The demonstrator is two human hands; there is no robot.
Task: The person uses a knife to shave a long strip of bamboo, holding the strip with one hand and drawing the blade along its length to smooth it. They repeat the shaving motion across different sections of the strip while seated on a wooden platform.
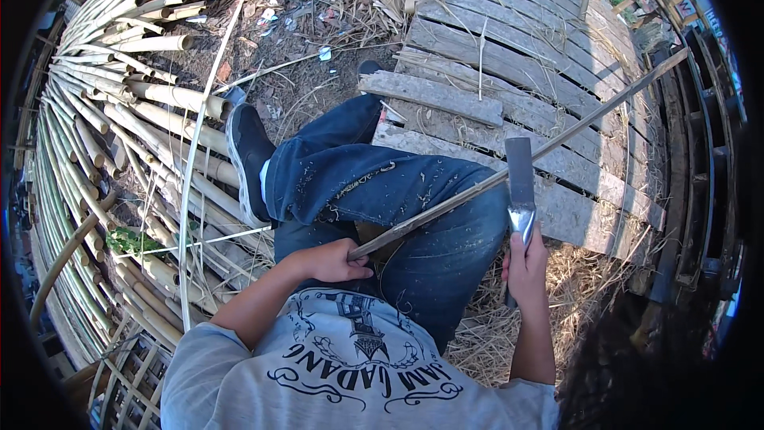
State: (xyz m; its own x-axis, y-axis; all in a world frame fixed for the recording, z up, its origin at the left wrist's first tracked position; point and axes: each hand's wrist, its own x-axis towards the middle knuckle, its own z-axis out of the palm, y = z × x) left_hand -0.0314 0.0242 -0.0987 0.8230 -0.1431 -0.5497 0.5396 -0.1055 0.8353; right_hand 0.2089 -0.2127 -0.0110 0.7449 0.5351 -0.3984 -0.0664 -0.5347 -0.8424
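My left hand (338,261) is closed round the near end of a long, narrow bamboo strip (438,209). From there the strip runs up to the right, over my bent leg and past the wooden slats. My right hand (526,268) grips a broad-bladed knife (520,179) by its handle, thumb along the shiny metal collar. The blade points away from me, its flat face toward the view. Where blade and strip cross, the blade lies in front; whether they touch I cannot tell. Shavings cling to my jeans (406,187).
Cut bamboo poles (167,115) are piled on the left. A long pale strip (191,167) leans across them. Ahead right lies a platform of wooden slats (509,56) with a loose board (434,95) on it. Straw-like shavings (497,342) cover the ground at my right.
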